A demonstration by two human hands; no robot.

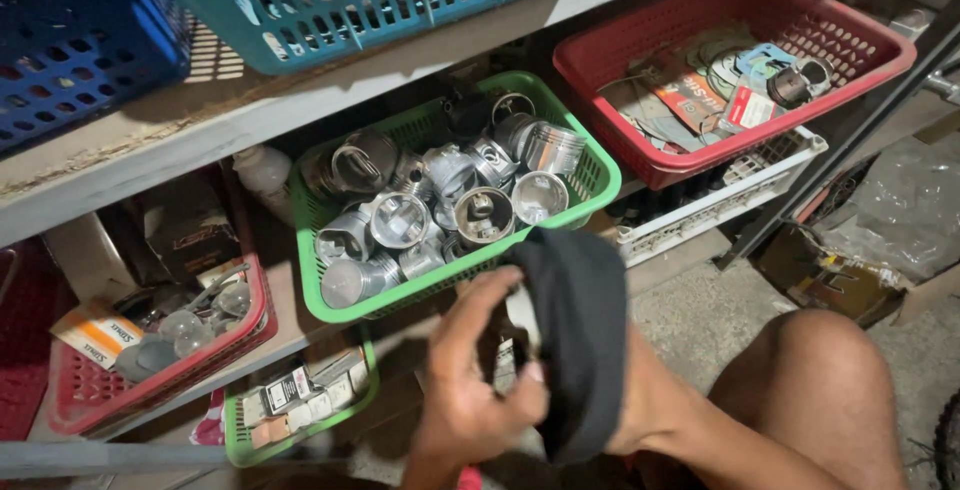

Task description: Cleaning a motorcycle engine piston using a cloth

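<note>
My left hand [468,380] is low in the middle, its fingers curled around a small pale metal part [508,358] that is mostly hidden. Its thumb presses against a black cloth [575,330]. The cloth drapes over my right hand, which is hidden under it; only the wrist [645,405] shows. Both hands are just in front of a green basket [600,172] full of several silver pistons [482,212] on a low shelf.
A red basket [880,45] with gaskets and packets sits to the right on a white crate [720,205]. A red basket [255,330] of parts and a small green tray [365,390] are at lower left. Blue and teal baskets [330,40] stand on the shelf above. My knee [810,380] is at lower right.
</note>
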